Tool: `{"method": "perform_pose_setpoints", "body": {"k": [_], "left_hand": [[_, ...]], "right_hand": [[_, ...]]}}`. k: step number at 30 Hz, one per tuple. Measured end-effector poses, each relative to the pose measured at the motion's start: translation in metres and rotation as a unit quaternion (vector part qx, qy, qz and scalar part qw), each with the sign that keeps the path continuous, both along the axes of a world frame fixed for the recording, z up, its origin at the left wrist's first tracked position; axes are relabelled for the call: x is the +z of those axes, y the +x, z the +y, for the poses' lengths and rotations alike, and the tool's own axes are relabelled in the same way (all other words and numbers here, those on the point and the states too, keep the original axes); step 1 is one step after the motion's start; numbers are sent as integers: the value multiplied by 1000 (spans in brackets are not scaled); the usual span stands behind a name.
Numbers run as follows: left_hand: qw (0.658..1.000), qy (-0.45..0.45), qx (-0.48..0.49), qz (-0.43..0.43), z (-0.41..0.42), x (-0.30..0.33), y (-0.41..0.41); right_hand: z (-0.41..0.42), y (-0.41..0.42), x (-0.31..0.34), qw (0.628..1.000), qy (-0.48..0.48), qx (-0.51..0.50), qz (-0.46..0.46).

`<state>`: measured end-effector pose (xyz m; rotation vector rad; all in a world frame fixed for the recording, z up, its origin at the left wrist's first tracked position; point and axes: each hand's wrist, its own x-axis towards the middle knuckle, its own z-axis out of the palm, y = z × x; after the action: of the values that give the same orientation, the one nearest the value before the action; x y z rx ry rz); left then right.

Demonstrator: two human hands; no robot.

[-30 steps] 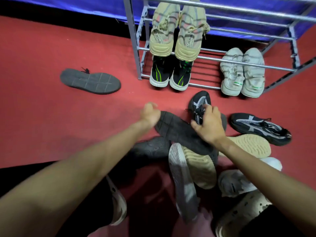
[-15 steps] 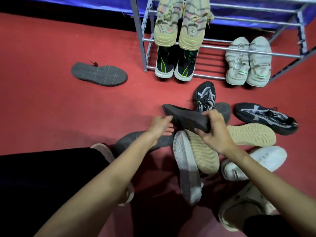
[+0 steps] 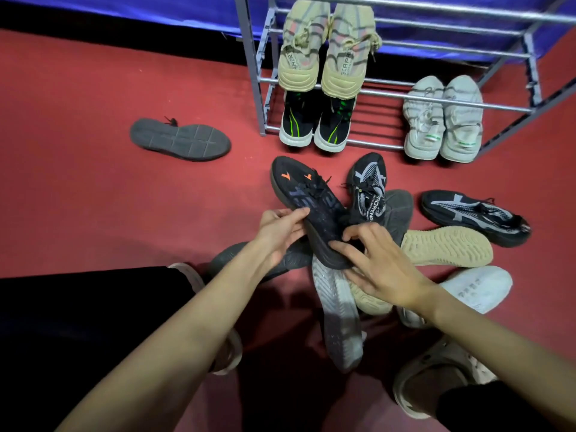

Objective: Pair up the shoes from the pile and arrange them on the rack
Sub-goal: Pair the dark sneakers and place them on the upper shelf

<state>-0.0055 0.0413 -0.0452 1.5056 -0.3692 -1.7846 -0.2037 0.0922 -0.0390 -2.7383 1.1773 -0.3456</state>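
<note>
here both hands are clamped on one shoe, a black sneaker with orange marks point(image 3: 307, 201) held upright-side-up just over the pile: the left hand point(image 3: 282, 227) pinches its left edge near mid-length, and the right hand point(image 3: 378, 263) curls round its heel end. its long axis runs from the heel by the right hand up and left to the toe, so the toe points roughly toward the rack point(image 3: 405, 99), which stands just beyond the pile. its likely mate, judging by the matching dark sole, is the overturned dark shoe point(image 3: 180, 139) lying alone on the red floor point(image 3: 93, 198) well off to the left, nearer the left hand, with its length roughly crosswise. the rack carries a beige striped pair point(image 3: 324, 51), a black-and-green pair point(image 3: 314, 123) and a white pair point(image 3: 442, 120). under the hands the pile overlaps heavily; the upturned soles hide which uppers they belong to, and a dark shoe beneath the left forearm is mostly covered.
</note>
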Motion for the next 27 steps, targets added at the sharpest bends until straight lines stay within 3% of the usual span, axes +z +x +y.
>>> {"method": "perform_pose_setpoints", "body": {"k": [4, 7, 9, 12, 13, 15, 17, 18, 19, 21, 23, 27], "left_hand": [[999, -8, -3, -54, -5, 2, 6], [998, -10, -8, -54, -7, 5, 9], [999, -20, -36, -33, -7, 8, 9], [995, -49, -90, 13, -9, 12, 10], [993, -55, -102, 21, -11, 10, 12], [989, -70, -130, 3, -14, 2, 21], [975, -73, -172, -118, -16, -14, 37], [951, -67, -209, -217, -15, -25, 48], [907, -55, -263, -325, -11, -36, 60], [785, -17, -389, -482, 5, -59, 80], [693, 4, -481, -537, 26, -80, 91], [568, -39, -564, -598, 48, -106, 86]], "right_hand": [[3, -5, -1, 996, 60, -47, -50], [3, 6, -6, 958, 167, -184, -146], [-4, 19, -9, 878, 295, -305, -221], [-18, 35, -12, 675, 507, -361, -396], [-21, 39, -14, 645, 520, -360, -430], [-24, 43, -15, 628, 485, -378, -477], [-28, 45, -18, 622, 444, -405, -502], [-29, 45, -21, 621, 434, -416, -502], [-29, 43, -23, 621, 430, -427, -498], [-25, 38, -28, 611, 429, -445, -495], [-22, 35, -33, 600, 420, -465, -497], [-22, 31, -36, 587, 394, -494, -507]]}}
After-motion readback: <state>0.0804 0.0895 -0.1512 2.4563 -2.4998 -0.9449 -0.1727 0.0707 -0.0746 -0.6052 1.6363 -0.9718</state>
